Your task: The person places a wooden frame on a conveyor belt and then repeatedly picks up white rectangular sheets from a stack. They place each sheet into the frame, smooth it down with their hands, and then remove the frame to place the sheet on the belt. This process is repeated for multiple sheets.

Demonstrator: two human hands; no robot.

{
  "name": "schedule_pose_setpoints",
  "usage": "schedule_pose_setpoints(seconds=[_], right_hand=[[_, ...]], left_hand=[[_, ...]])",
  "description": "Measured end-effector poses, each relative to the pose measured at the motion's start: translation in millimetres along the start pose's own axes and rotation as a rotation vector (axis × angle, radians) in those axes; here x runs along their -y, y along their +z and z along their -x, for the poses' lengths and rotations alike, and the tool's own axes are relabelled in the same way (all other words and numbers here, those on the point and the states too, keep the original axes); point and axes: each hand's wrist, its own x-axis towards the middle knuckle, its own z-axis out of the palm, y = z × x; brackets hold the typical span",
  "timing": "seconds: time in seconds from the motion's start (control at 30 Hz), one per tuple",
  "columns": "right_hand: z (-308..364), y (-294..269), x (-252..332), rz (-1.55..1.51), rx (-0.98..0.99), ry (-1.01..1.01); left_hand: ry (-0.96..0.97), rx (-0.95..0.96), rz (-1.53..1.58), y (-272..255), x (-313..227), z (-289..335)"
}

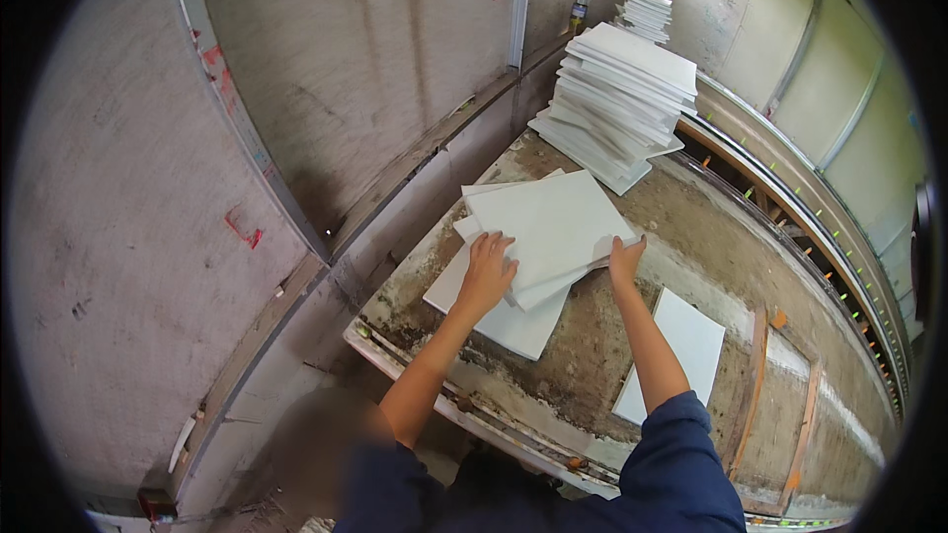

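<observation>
A person's left hand (487, 274) lay with fingers bent over the near left edge of a skewed pile of white panels (555, 222), its grip impossible to tell, while the right hand (625, 260) clasped the pile's right corner on a stained worktable (597, 341). A single panel (691, 345) lay flat to the right; a tall, uneven stack (624, 99) stood behind

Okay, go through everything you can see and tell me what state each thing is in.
Left hand: touching the loose pile, fingers spread
Right hand: touching the pile's right corner
Loose pile of white boards: fanned, turned at differing angles
Tall stack of white boards: uneven edges
Single white board: flat, apart
Table: stained
Wall: streaked
</observation>
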Motion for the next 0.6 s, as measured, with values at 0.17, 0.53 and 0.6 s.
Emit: schedule_pose_setpoints(seconds=[0.17,0.53,0.6], right_hand=[[8,-4,43,0.125,-0.043,-0.028],[17,-105,183,-0.537,-0.121,-0.411],[11,-153,187,-0.586,-0.122,-0.447]], left_hand=[[0.017,0.122,-0.164,-11,-5,4],[0.06,-0.106,0.048,-38,-54,-20],[0.103,-0.141,0.118,-47,-98,-26]])
